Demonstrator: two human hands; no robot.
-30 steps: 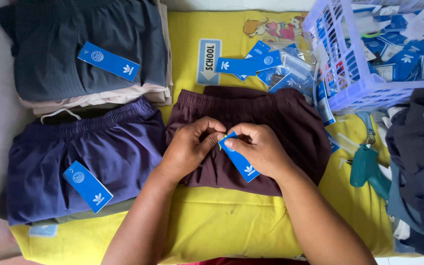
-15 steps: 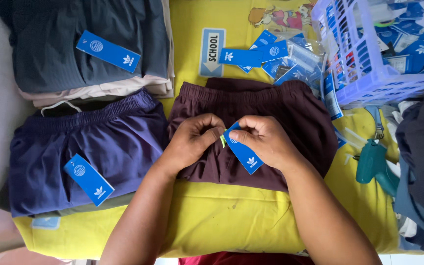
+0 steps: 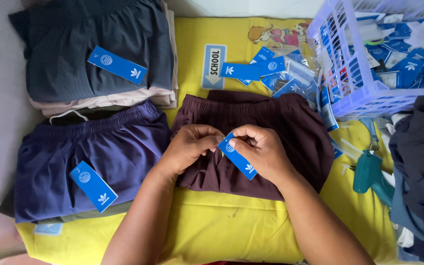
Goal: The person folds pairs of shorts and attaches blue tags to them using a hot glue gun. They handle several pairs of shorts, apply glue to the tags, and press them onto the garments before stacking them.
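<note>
Folded maroon shorts [image 3: 290,132] lie on a yellow sheet [image 3: 212,230] in the middle. Over them, my right hand [image 3: 263,152] holds a blue paper tag [image 3: 237,157] by its upper end. My left hand [image 3: 190,147] pinches at the top corner of the same tag, fingertips meeting those of the right hand. What lies between the fingertips is hidden.
Navy shorts [image 3: 89,162] with a blue tag lie at left. A stack of folded dark and beige garments [image 3: 99,54] sits behind them. Loose blue tags [image 3: 261,71], a lilac basket [image 3: 364,88] of tags, a teal tagging gun [image 3: 369,174] and dark clothes [image 3: 423,162] are at right.
Both hands stay together on the tag over the maroon shorts. The tag has tilted slightly and the view has shifted a little.
</note>
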